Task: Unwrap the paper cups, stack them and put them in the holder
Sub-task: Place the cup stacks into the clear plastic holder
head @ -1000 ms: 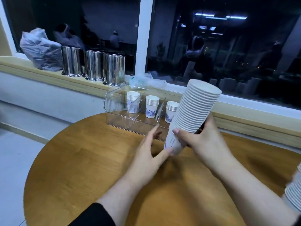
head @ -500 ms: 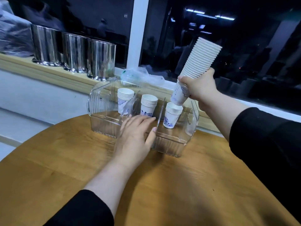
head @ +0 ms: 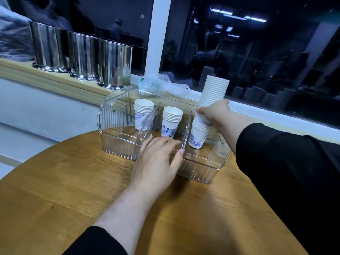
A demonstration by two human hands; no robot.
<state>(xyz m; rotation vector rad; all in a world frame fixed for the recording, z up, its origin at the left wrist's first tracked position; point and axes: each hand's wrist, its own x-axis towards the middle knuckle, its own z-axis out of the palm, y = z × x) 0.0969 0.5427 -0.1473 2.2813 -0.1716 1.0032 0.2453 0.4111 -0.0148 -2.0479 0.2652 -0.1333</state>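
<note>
A clear ribbed plastic holder point(head: 117, 144) with dividers stands on the round wooden table point(head: 73, 190). Short stacks of white paper cups with blue print sit in its left point(head: 143, 115), middle point(head: 171, 122) and right point(head: 198, 135) compartments. My right hand point(head: 215, 113) grips a tall stack of white cups point(head: 214, 91) near its base, upright, its bottom going into the right compartment's stack. My left hand point(head: 158, 161) rests with straight fingers against the holder's front wall, at the middle compartment.
Three shiny metal canisters point(head: 82, 56) stand on the wooden window ledge at the back left. Crumpled clear plastic wrap point(head: 161, 85) lies on the ledge behind the holder. A dark window fills the background.
My right hand carried the tall stack from in front of me over the holder, turned it upright and lowered it onto the right compartment's cups. My left hand moved forward to the holder's front wall.
</note>
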